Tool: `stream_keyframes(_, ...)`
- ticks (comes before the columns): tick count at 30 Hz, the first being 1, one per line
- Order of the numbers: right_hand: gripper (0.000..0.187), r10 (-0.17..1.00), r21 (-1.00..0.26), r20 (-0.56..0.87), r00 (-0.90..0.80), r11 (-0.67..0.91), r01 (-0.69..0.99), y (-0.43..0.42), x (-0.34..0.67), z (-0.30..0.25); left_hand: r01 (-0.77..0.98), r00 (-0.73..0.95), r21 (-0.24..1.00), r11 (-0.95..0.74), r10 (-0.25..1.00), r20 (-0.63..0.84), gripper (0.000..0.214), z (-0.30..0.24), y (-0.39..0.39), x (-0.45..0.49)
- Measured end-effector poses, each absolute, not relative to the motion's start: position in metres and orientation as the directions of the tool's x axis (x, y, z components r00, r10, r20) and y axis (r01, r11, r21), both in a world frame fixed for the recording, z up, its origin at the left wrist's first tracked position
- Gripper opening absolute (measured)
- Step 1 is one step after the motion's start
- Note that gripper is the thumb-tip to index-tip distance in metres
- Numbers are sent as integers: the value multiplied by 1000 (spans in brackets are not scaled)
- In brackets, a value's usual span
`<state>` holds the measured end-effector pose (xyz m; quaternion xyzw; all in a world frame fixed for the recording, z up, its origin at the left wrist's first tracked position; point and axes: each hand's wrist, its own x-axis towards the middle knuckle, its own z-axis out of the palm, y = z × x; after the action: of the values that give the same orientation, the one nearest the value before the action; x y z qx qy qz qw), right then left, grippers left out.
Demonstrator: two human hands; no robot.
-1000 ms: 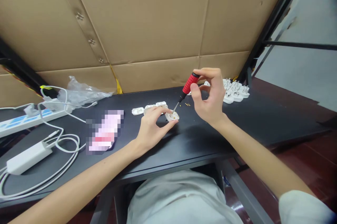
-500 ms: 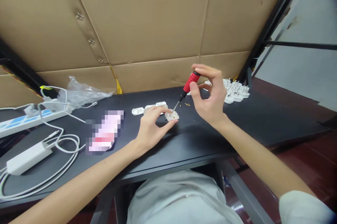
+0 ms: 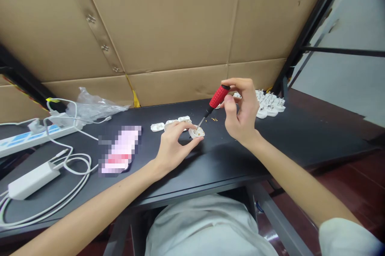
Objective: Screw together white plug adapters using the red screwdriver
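Observation:
My left hand pinches a small white plug shell between thumb and fingers and holds it on the black table. My right hand grips the red handle of a screwdriver with its fingertips. The tool leans to the right, and its metal tip rests inside the shell. Tiny brass screws lie just behind the shell.
Three white shell halves lie behind my left hand. A heap of white plug parts sits at the back right. At left are a blurred pink object, a white charger with cable, a power strip and a plastic bag. Cardboard walls rise behind.
My right fingers have shifted on the screwdriver handle, turning it a little; the tip stays in the shell. My left hand has not moved.

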<state>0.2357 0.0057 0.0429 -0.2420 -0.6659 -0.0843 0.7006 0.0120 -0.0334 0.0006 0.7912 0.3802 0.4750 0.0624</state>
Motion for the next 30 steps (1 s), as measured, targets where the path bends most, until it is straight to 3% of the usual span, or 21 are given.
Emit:
stream_keyframes(6, 26, 163, -195, 981, 110, 876, 441, 6, 235, 43, 541, 259, 459, -705, 659, 707, 21, 0, -32, 11)
stream_keyframes(12, 21, 289, -295, 955, 70, 890, 347, 6, 233, 42, 535, 256, 458, -710, 653, 713, 21, -2, -31, 11)
stream_keyframes(19, 22, 257, -275, 961, 99, 899, 340, 4, 231, 44, 540, 257, 451, -711, 649, 716, 21, -3, -30, 11)
stream_keyframes(30, 34, 364, -395, 919, 155, 828, 397, 0, 232, 47, 532, 250, 454, -715, 645, 723, 22, -3, -30, 11)
